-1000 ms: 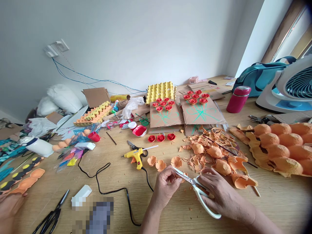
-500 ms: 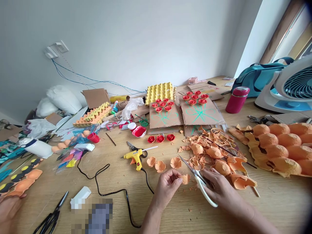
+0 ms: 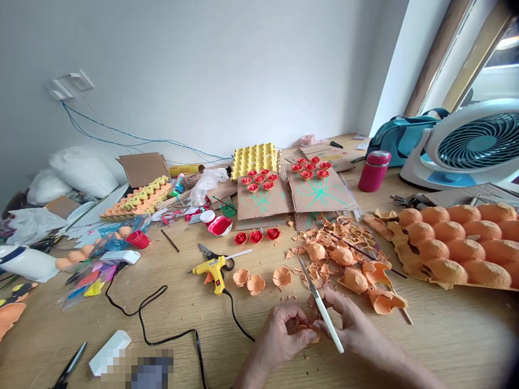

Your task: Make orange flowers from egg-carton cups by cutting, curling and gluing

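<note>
Head view: left hand pinched closed on a small orange carton piece, low over the worktop; fingers hide most of it.
Right grip: right hand curled around white-handled scissors, blades pointing away from me, fingertips at the piece too.
Carton piece: looks thin; could tear if both my hands pull against each other.
Scissor tips: swing with my wrist; a careless turn could snag the scraps or nick the cut cups.
Glue gun: cord runs to my left wrist; an arm sweep could drag it.
</note>
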The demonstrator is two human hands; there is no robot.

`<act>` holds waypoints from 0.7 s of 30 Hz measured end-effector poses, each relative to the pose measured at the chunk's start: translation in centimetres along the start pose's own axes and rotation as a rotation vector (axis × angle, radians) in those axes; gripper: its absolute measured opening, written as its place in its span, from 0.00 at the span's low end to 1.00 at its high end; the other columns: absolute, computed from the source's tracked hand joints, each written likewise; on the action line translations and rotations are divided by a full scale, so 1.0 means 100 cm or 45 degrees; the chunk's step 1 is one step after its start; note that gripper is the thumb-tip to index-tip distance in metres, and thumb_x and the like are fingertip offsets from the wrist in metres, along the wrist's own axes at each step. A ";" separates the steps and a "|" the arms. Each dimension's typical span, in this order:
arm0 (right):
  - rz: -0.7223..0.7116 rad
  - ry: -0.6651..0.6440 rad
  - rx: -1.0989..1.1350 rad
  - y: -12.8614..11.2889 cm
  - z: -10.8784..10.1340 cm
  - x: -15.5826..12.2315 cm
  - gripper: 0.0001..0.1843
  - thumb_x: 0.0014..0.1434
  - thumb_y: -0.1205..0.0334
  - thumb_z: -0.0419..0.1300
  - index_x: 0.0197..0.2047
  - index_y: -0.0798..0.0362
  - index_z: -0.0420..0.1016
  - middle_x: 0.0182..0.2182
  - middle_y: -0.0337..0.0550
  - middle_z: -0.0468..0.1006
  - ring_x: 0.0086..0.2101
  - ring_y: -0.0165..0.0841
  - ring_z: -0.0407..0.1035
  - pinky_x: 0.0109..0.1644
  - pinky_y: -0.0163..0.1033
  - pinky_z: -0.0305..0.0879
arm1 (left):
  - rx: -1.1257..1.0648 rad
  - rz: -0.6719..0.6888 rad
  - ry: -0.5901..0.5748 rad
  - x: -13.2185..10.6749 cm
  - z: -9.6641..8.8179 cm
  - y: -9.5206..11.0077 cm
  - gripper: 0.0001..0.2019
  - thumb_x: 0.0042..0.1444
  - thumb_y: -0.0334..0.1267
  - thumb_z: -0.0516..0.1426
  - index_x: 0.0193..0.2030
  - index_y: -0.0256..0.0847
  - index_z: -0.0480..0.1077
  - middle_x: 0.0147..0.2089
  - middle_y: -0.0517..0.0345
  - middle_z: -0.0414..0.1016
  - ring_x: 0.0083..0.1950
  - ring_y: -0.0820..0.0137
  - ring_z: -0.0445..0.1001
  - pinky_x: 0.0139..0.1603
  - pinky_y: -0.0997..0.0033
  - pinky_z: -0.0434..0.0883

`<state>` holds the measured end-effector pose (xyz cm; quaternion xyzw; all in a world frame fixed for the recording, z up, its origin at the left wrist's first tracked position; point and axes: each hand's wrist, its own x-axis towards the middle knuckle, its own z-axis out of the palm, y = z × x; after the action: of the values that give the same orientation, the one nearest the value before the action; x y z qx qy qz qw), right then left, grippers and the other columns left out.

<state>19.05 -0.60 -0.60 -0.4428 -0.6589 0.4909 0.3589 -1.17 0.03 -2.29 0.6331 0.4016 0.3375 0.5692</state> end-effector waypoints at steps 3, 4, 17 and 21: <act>0.016 -0.044 0.009 -0.003 -0.001 0.000 0.10 0.61 0.54 0.66 0.39 0.50 0.71 0.36 0.39 0.77 0.39 0.38 0.70 0.46 0.42 0.67 | -0.056 -0.023 -0.018 0.000 -0.001 -0.003 0.23 0.51 0.59 0.67 0.28 0.38 0.72 0.29 0.56 0.73 0.31 0.69 0.67 0.33 0.71 0.62; 0.019 -0.058 0.008 -0.004 -0.001 0.000 0.10 0.61 0.55 0.65 0.39 0.50 0.71 0.36 0.39 0.77 0.39 0.38 0.70 0.46 0.42 0.67 | -0.078 -0.027 -0.027 0.000 -0.001 -0.004 0.23 0.51 0.59 0.66 0.28 0.38 0.72 0.29 0.56 0.73 0.31 0.69 0.67 0.33 0.71 0.62; 0.019 -0.016 0.096 0.000 0.004 -0.003 0.07 0.59 0.61 0.67 0.38 0.50 0.73 0.36 0.40 0.77 0.39 0.38 0.70 0.46 0.42 0.68 | -0.292 -0.023 0.001 0.003 0.003 0.002 0.22 0.57 0.59 0.63 0.36 0.38 0.70 0.31 0.59 0.68 0.33 0.70 0.66 0.35 0.72 0.64; 0.017 0.078 0.211 0.013 0.006 0.002 0.12 0.60 0.53 0.67 0.39 0.50 0.71 0.34 0.39 0.73 0.37 0.37 0.68 0.43 0.41 0.68 | -0.351 0.026 0.061 0.003 0.007 0.002 0.24 0.56 0.57 0.65 0.48 0.39 0.72 0.43 0.52 0.71 0.43 0.66 0.70 0.43 0.70 0.67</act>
<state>18.73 -0.48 -1.96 -0.4307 -0.6020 0.5322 0.4109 -0.40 -0.04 -2.20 0.5447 0.3583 0.4103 0.6376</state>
